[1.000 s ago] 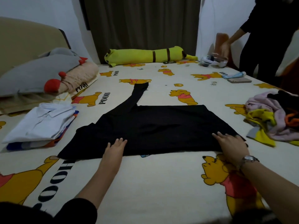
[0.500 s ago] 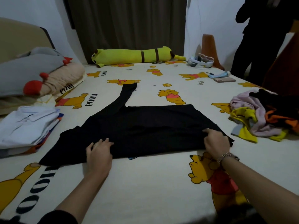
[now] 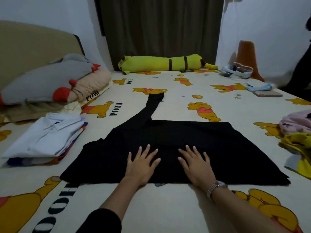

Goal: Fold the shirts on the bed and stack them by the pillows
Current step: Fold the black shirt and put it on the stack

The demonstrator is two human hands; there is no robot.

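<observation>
- On the bed (image 3: 168, 207), one black shirt (image 3: 185, 140) lies under two flat, spread hands: left hand (image 3: 143, 165), right hand (image 3: 196, 166).
- At left frame, one folded stack (image 3: 45, 142); at right, one unfolded pile (image 3: 297, 137).

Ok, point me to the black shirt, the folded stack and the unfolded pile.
black shirt (image 3: 218, 148): head view, flat body panel.
folded stack (image 3: 45, 140): head view, white top shirt.
unfolded pile (image 3: 297, 142): head view, yellow garment.

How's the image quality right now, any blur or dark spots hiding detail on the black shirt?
Head view: dim room light; the black shirt reads as a flat dark mass, folds barely visible. Both hands are sharp. The person at the right edge is motion-blurred. Wide-angle lens bends the bed edges.
</observation>
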